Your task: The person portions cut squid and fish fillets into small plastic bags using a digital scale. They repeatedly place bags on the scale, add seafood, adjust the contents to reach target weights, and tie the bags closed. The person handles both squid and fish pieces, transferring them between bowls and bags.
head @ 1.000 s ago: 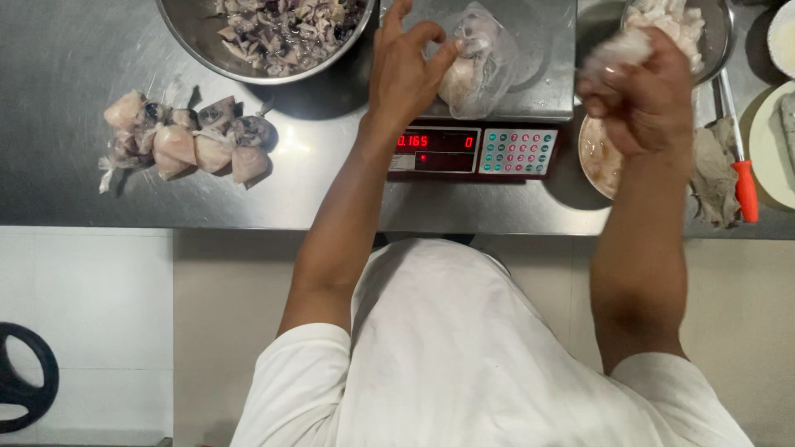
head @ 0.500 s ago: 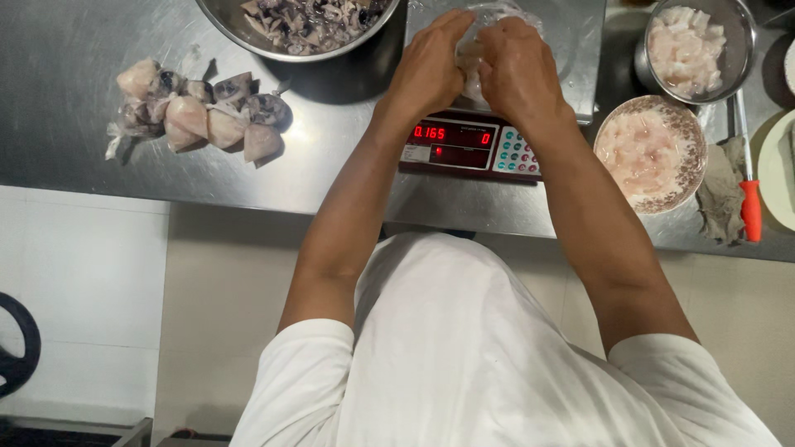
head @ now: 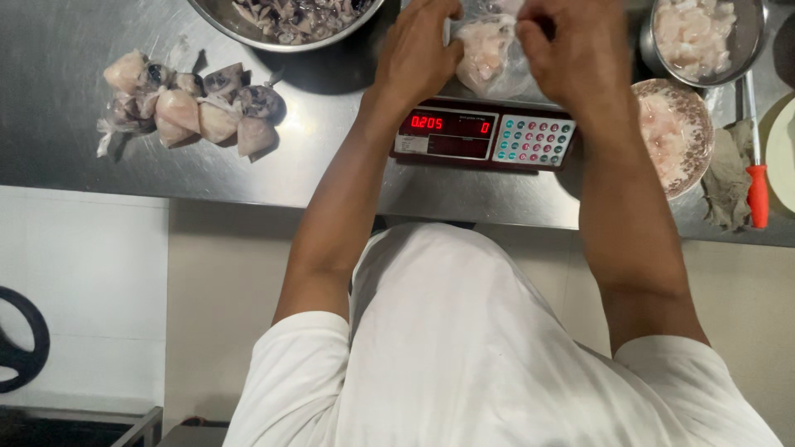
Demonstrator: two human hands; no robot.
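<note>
A clear plastic bag (head: 489,54) of pale meat sat on the scale (head: 484,132), which stood on the shiny tabletop (head: 74,165). The left hand (head: 418,54) and the right hand (head: 571,50) both pinched the bag's top with closed fingers. Little filled bags (head: 190,103) lay off to the left. A flowery bowl (head: 679,136) of meat and a red-handled knife (head: 755,170) lay to the right.
</note>
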